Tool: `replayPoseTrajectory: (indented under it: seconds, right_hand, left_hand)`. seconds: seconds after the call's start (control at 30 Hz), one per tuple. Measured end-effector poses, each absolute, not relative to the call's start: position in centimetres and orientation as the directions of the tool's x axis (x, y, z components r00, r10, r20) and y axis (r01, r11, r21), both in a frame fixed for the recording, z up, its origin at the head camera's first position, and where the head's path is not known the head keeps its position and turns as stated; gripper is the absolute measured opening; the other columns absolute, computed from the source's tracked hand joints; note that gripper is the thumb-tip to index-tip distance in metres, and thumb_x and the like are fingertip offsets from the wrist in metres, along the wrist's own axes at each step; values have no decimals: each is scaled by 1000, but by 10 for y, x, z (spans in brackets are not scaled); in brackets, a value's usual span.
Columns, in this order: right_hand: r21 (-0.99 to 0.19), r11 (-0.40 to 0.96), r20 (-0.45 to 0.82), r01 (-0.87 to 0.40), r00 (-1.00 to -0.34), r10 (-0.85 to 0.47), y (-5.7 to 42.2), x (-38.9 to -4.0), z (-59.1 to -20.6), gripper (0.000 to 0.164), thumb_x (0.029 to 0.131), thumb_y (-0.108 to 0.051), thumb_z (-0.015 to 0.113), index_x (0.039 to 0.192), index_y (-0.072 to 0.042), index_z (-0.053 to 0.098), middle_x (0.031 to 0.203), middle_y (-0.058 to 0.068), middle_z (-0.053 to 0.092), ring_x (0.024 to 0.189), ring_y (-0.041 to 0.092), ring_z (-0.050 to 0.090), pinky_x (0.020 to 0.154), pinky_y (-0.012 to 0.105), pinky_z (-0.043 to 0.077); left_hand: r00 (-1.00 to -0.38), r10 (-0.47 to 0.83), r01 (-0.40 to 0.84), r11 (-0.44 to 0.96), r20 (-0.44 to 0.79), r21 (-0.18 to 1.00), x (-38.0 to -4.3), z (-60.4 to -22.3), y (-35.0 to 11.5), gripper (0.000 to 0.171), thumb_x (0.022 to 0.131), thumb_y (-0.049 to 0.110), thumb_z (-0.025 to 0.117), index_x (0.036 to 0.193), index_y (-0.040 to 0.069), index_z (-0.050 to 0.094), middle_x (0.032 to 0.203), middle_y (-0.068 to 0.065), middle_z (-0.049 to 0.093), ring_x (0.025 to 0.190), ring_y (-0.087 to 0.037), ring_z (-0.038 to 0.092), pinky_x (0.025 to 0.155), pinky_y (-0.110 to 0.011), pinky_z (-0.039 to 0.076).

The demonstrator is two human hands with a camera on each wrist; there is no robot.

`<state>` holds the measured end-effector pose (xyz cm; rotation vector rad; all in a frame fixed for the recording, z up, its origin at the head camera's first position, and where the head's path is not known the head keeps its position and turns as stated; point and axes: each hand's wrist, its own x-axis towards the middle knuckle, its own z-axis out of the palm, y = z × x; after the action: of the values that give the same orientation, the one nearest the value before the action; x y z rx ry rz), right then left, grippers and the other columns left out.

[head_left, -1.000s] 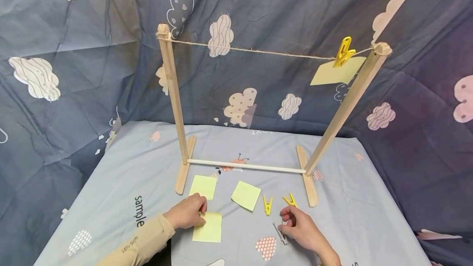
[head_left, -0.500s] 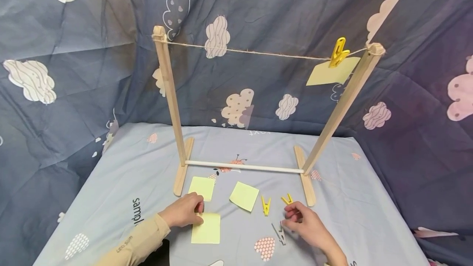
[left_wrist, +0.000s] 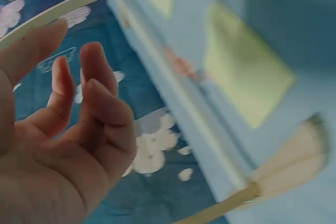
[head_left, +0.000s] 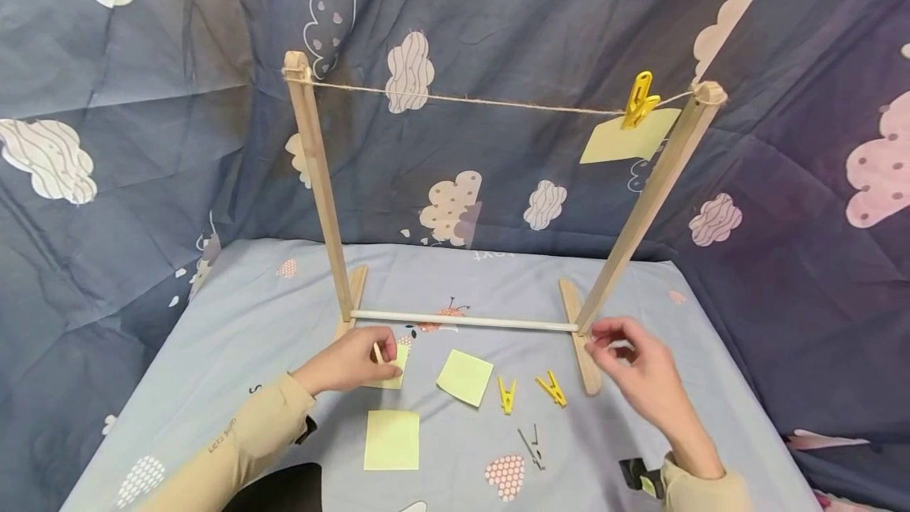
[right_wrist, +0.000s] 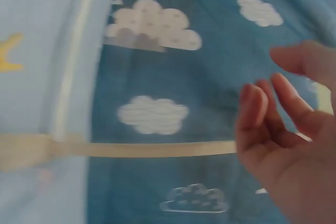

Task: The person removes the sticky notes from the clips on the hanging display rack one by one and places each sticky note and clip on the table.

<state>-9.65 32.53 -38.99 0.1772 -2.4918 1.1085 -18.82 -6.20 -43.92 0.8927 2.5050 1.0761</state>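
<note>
My left hand [head_left: 351, 358], fingers loosely curled, hovers over the far-left yellow-green sticky note [head_left: 396, 376] and hides much of it. In the left wrist view, no object shows between the thumb and fingers of that left hand [left_wrist: 79, 129]. My right hand [head_left: 643, 374], also loosely curled and holding nothing, is beside the foot of the right wooden post [head_left: 643, 212]. A near sticky note [head_left: 392, 440] and a middle one [head_left: 465, 378] lie on the cloth. Right of them lie two yellow clothespins, one upright [head_left: 507, 396], one slanted [head_left: 551, 389], and a grey clip [head_left: 532, 447].
A twine line [head_left: 462, 99] runs between the left post [head_left: 318, 196] and the right one. Near its right end a yellow clothespin [head_left: 640, 101] holds a sticky note [head_left: 618, 141]. A white rod [head_left: 462, 321] joins the posts low down. Dark cloud-print fabric [head_left: 498, 22] hangs behind.
My left hand has left the near sticky note and moved forward over the far-left one. My right hand has moved from beside the grey clip forward and right, to the right post's foot.
</note>
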Motion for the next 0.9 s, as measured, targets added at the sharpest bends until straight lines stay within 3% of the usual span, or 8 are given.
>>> replayPoseTrajectory:
  seconds: [0.2,0.43,0.57,0.7,0.9]
  right_hand:
    - [-631,609,653,-481,-753,82,327,-108,-340,27,77,19,63,102,8,63,100,-10,62,86,-3,62,76,8,47]
    - [-604,402,782,-688,-609,132,319,-117,-284,24,75,26,56,99,24,54,98,6,62,88,12,63,75,16,50]
    - [-573,357,816,-738,-557,156,315,-117,-253,26,76,22,56,102,24,56,101,8,62,90,17,64,76,18,50]
    - [-529,436,839,-728,-526,140,310,-119,-226,28,77,17,58,105,20,58,105,7,63,95,18,64,77,17,50]
    - [-515,380,855,-769,-491,164,304,-134,-192,29,78,12,61,106,11,62,108,13,64,100,24,64,79,20,51]
  left_hand:
    - [-805,584,444,475,105,760,-202,-402,-51,8,88,15,68,85,14,61,79,2,64,63,-8,53,55,-23,44]
    - [-815,537,492,439,220,752,-214,-356,-39,4,92,18,63,90,15,64,80,1,64,65,-14,56,56,-26,47]
    - [-808,515,524,403,287,750,-222,-334,-28,4,93,17,62,93,14,64,81,0,64,66,-15,58,59,-28,48]
    - [-810,490,521,351,322,778,-228,-317,-13,6,93,16,62,98,13,65,83,-3,63,67,-17,58,61,-30,48]
    - [-817,446,506,245,367,827,-234,-297,13,10,95,15,61,102,8,64,88,-11,65,71,-23,62,63,-32,47]
